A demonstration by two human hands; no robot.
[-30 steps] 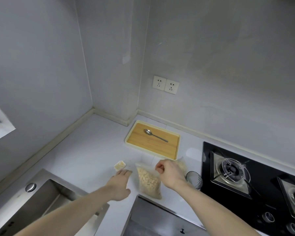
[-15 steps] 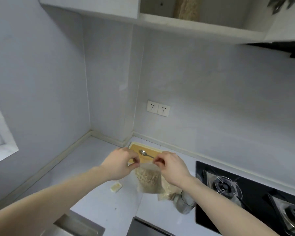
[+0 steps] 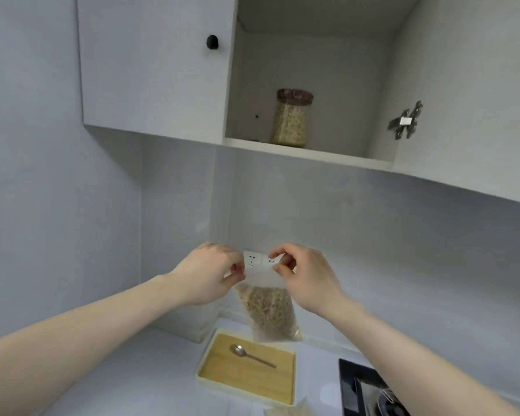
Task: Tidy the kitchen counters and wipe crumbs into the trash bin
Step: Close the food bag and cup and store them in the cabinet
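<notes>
A: Which step is in hand?

B: Tidying, I judge. The left hand (image 3: 206,276) and the right hand (image 3: 300,273) each pinch a top corner of the clear plastic zip bag of pale cereal flakes (image 3: 266,307), fingers clamped on its upper edge. The bag hangs in the air above the bamboo-lined cream tray (image 3: 243,375), clear of the pale grey surface (image 3: 126,376).

A: And next?

B: Probably pressing the seal shut along the top, then lifting the bag up to the open white wall cupboard (image 3: 309,150), beside the glass jar of cereal with a dark lid (image 3: 291,118).

A: Anything unclear?

B: Whether the seal is already shut, I cannot tell. The black gas hob (image 3: 360,388) is cut off at the edge, no trash bin shows, and crumbs are too small to make out; a metal spoon (image 3: 249,354) lies on the tray
</notes>
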